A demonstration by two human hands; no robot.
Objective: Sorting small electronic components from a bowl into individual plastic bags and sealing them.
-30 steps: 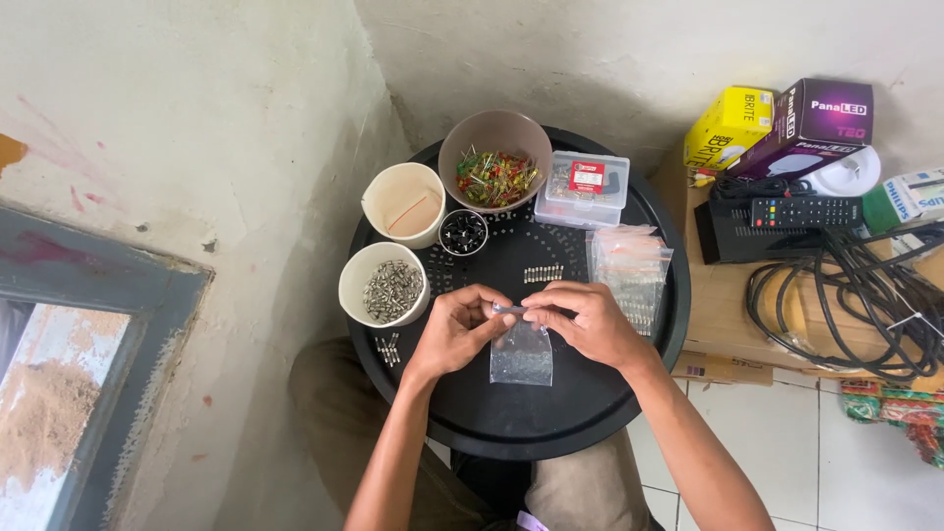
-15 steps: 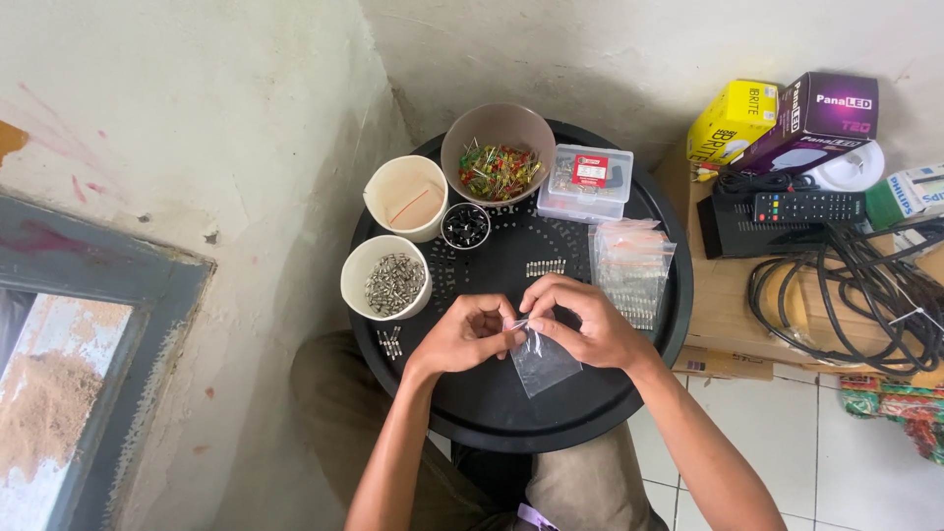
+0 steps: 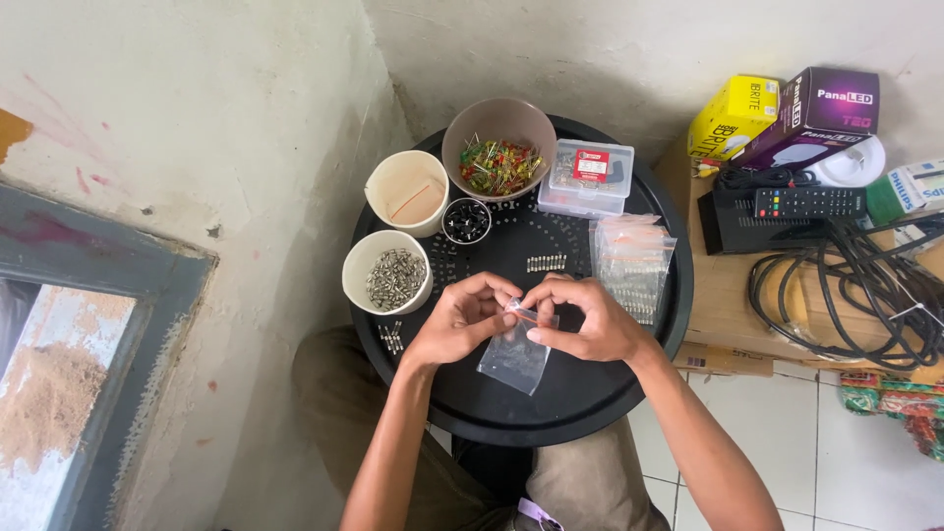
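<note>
the small clear bag (image 3: 513,356) hangs from its top edge, long axis slanting down toward the person, over the round black desk (image 3: 551,413). left hand (image 3: 460,320) and right hand (image 3: 580,320) both pinch that edge, equally near.

I see a small clear plastic bag (image 3: 513,356) pinched at its top between my left hand (image 3: 458,320) and right hand (image 3: 580,320), hanging over the round black tray (image 3: 551,413). A stack of clear bags (image 3: 631,261) lies on the tray's right side. Behind it sits a clear plastic box (image 3: 588,177) with a red and white label (image 3: 591,163). Off the tray, against the wall, stand a yellow carton (image 3: 733,116) and a dark purple carton (image 3: 811,113); a green and white carton (image 3: 910,190) lies at the right edge.
</note>
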